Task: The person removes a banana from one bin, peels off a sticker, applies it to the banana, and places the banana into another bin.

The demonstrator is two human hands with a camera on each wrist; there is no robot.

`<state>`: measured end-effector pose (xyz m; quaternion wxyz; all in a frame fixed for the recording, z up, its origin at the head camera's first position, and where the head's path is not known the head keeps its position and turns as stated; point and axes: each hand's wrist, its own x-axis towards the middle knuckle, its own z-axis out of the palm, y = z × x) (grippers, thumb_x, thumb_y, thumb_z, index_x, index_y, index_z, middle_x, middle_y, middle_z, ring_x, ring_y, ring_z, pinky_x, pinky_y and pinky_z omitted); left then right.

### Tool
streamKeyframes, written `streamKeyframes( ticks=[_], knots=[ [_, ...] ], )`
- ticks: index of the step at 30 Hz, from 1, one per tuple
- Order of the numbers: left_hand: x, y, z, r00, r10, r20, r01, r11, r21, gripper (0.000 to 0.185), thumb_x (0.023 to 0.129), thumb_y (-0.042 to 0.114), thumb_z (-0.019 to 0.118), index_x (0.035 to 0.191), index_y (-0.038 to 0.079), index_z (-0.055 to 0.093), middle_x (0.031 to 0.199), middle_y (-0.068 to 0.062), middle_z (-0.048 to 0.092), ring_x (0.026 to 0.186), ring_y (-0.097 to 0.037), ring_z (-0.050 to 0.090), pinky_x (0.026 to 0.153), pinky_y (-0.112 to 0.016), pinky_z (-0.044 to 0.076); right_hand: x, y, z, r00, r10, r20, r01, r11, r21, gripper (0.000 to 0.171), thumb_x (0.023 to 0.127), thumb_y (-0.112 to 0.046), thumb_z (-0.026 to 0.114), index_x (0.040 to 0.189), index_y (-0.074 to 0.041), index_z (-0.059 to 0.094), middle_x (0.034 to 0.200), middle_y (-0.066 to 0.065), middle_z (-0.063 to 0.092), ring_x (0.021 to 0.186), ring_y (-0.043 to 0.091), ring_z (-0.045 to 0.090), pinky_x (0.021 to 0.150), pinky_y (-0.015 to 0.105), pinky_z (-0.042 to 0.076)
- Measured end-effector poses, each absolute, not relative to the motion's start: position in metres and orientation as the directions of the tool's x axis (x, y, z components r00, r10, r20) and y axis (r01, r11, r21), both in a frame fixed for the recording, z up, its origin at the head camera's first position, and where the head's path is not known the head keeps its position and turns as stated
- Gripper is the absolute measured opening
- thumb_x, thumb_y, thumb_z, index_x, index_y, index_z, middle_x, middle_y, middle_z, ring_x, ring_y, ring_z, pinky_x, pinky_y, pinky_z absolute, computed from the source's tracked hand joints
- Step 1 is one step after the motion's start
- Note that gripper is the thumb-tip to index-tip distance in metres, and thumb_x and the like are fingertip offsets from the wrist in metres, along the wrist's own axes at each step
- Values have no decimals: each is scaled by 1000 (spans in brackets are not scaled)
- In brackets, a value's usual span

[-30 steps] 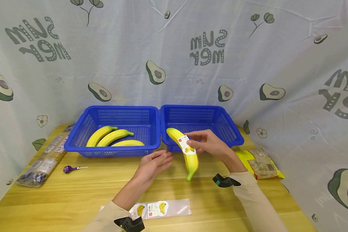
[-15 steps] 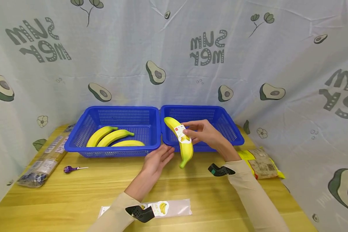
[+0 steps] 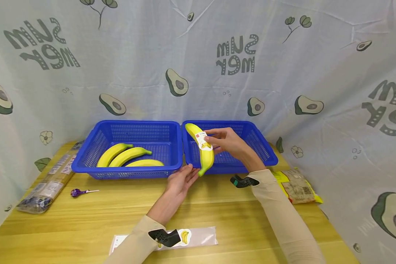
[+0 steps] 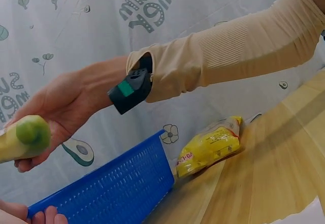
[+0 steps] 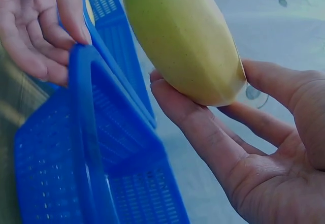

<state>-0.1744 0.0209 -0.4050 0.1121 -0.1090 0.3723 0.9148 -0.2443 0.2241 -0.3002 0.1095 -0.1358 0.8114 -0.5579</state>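
My right hand (image 3: 229,141) holds a yellow banana (image 3: 206,158) with a white label (image 3: 201,138) around its middle. The banana tilts over the near left part of the right blue basket (image 3: 250,168), stem end toward me. At that basket's near left corner, my left hand (image 3: 179,180) pinches the rim, its thumb on top in the right wrist view. Right-hand fingers and thumb clasp the banana (image 5: 188,41) from both sides there. The left wrist view shows the banana's green tip (image 4: 33,132) and the right hand behind it.
The left blue basket (image 3: 161,128) contains several bananas (image 3: 128,156). A clear strip with banana labels (image 3: 201,237) lies in front, partly under the left forearm. A purple lollipop (image 3: 80,192) and a long plastic package (image 3: 51,183) lie left; a yellow bag (image 3: 297,185) lies right.
The right hand has carried the banana away from me and slightly left, over the right basket. From in front of the baskets, the left hand has reached the right basket's corner and taken hold.
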Motion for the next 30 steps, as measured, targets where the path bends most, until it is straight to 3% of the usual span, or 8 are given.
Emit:
streamKeyframes(
  ticks=[6,11,15,20,25,30],
  knots=[
    [-178,20,-402,-948,82,-308,-264,-744,614,15,105,-7,63,94,3,59,89,-11,68,83,-19,74,100,-43,63,-265,220,-301,-949,-310,-55,-60,349,-935,51,108,-21,69,153,0,56,127,23,72,100,25,77,84,41,68],
    [-179,21,-400,-942,61,-330,-253,-773,582,11,103,-10,63,100,-1,58,96,-13,66,85,-22,74,102,-47,61,-282,220,-303,-951,-292,-99,-9,345,-938,53,108,-22,69,155,-1,55,134,24,69,113,31,72,89,44,67],
    [-180,21,-399,-938,43,-344,-247,-780,575,11,102,-12,63,104,-3,58,95,-12,63,83,-22,73,100,-46,61,-295,220,-303,-953,-269,-140,38,352,-935,55,107,-23,71,156,-3,55,137,23,67,121,36,69,88,40,67],
    [-181,22,-398,-936,30,-350,-241,-780,577,11,101,-13,64,103,-3,60,93,-12,63,83,-21,73,94,-43,64,-309,220,-307,-952,-246,-182,84,361,-929,54,107,-22,72,155,-4,56,131,19,70,113,30,72,87,37,67],
    [-181,22,-399,-934,28,-356,-244,-778,579,10,102,-12,65,102,-3,60,94,-12,64,82,-20,74,91,-41,66,-319,222,-314,-947,-226,-228,141,345,-928,55,106,-17,72,156,-2,54,125,18,72,97,23,77,102,48,62],
    [-181,22,-398,-932,27,-362,-245,-783,572,15,101,-14,63,113,-7,57,103,-13,59,81,-19,72,92,-40,65,-326,223,-322,-938,-201,-282,200,351,-915,55,107,-15,70,156,1,53,137,24,68,108,28,76,113,55,54]
  ],
)
